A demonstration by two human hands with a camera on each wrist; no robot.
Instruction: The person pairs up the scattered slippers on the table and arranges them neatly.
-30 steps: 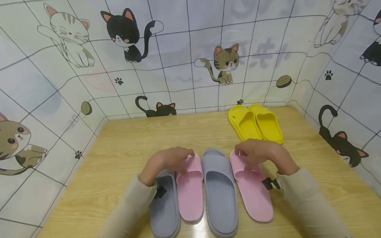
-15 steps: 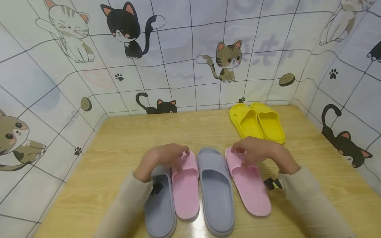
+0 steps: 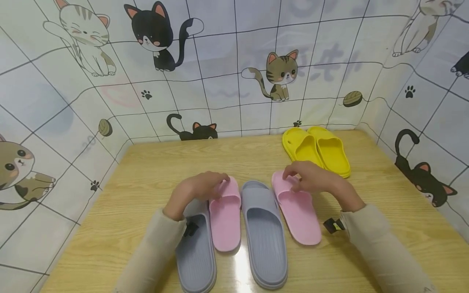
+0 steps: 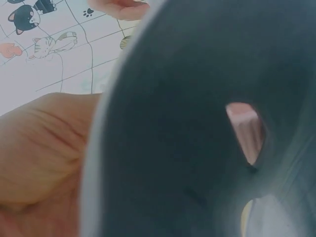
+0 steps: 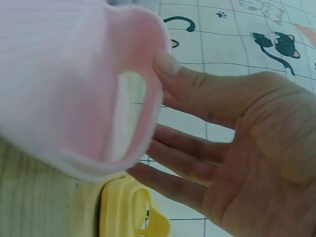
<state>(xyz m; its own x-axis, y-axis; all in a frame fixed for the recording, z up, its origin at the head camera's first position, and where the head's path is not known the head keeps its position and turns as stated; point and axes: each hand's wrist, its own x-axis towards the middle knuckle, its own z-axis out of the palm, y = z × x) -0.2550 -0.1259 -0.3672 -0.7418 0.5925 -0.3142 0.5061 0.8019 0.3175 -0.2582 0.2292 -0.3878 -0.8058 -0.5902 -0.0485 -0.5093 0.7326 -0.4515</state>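
In the head view my left hand (image 3: 200, 188) grips the strap end of the left pink slipper (image 3: 225, 228). On the right, my right hand (image 3: 311, 177) pinches the strap of the other pink slipper (image 3: 302, 221), which slants with its heel to the right. In the right wrist view the thumb lies on the strap edge of this pink slipper (image 5: 54, 94), several fingers opposite. One grey slipper (image 3: 198, 254) lies under my left wrist, and its strap fills much of the left wrist view, hiding the left fingertips. A second grey slipper (image 3: 266, 244) lies between the pink ones.
A pair of yellow clogs (image 3: 333, 156) stands at the back right of the wooden table (image 3: 176, 162), just behind my right hand. White walls (image 3: 227, 49) with printed cats enclose the table at the back and both sides.
Both hands have moved forward, away from me, with the pink slippers. The pink heels now sit farther back than the grey heels. The grey slippers and yellow clogs stay put.
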